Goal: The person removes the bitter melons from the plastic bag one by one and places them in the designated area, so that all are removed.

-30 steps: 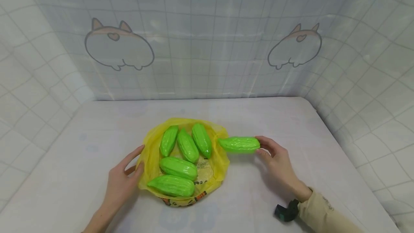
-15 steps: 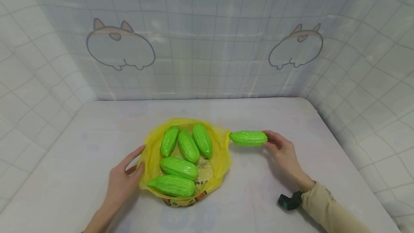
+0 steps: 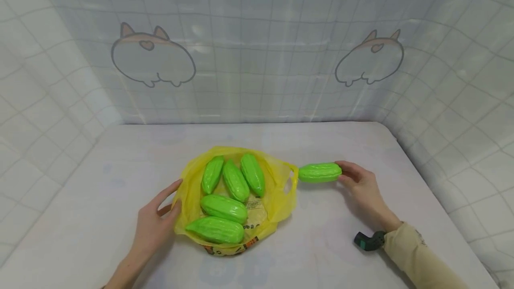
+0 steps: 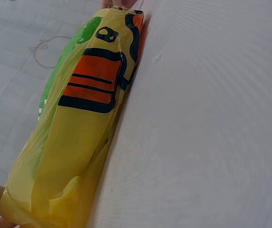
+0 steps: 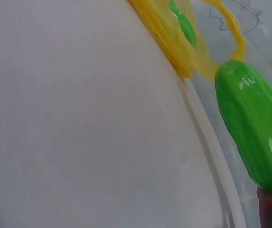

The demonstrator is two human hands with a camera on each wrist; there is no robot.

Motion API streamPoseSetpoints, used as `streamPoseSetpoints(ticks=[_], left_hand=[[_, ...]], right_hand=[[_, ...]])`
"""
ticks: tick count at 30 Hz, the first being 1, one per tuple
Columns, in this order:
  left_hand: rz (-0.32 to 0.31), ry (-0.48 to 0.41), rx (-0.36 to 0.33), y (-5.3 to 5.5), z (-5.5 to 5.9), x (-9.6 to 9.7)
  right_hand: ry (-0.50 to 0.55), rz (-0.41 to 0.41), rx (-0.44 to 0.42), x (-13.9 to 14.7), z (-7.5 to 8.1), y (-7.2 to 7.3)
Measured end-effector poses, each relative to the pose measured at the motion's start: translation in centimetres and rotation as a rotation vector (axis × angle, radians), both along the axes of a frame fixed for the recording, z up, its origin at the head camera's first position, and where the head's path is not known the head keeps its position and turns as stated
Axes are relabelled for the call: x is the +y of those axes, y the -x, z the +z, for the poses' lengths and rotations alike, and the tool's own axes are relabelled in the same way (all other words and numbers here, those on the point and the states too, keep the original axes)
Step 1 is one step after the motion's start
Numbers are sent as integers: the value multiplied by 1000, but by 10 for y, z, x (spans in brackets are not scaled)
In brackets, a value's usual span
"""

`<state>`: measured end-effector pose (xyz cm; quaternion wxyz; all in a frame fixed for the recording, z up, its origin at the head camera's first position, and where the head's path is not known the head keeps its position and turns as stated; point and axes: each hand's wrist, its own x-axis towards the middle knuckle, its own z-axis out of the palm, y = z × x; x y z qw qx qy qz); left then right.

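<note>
A yellow plastic bag [image 3: 277,206] lies with its mouth spread wide on the white table. Inside it are several glossy, ridged bitter melons [image 3: 224,208]. My left hand [image 3: 152,226] holds the bag's left edge between thumb and fingers; the left wrist view shows the bag's printed side [image 4: 74,156]. To the bag's right, my right hand [image 3: 363,191] pinches another bitter melon [image 3: 320,172] by its right end, level and pointing left. The melon's left tip meets the bag's handle loop [image 3: 295,176], which is stretched out to the right. In the right wrist view the melon [image 5: 252,123] touches this loop.
The white tabletop [image 3: 329,222] reaches back to a tiled-pattern curtain [image 3: 257,79] with cartoon animal drawings. Similar sheets [image 3: 470,115] flank both sides. A small dark device [image 3: 369,241] sits at the right wrist, by a beige sleeve [image 3: 417,253].
My right hand has moved right with the bitter melon, slightly up at first. The bag's right side and handle have been drawn out after it. My left hand stays at the bag's edge.
</note>
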<state>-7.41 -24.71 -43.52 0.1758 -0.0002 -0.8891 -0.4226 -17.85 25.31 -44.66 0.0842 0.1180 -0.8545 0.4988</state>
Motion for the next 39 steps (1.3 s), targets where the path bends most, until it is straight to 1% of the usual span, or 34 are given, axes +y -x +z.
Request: streamPoseSetpoints(ticks=[3,10,18,27,36,39], left_hand=[[-2,-2,-2,0,1,0],[-1,-2,-3,0,0,1],[-6,6,2,-1,0,1],[-1,8,-11,-1,1,1],[1,6,4,-2,1,1],[0,11,8,-1,1,1]], right_hand=[[-8,-4,5,6,0,3],[-93,-65,42,9,-1,11],[-110,-94,17,8,-8,20],[-147,-92,13,9,-8,23],[-104,-55,-1,9,-9,21],[-108,-55,-3,8,-10,19]])
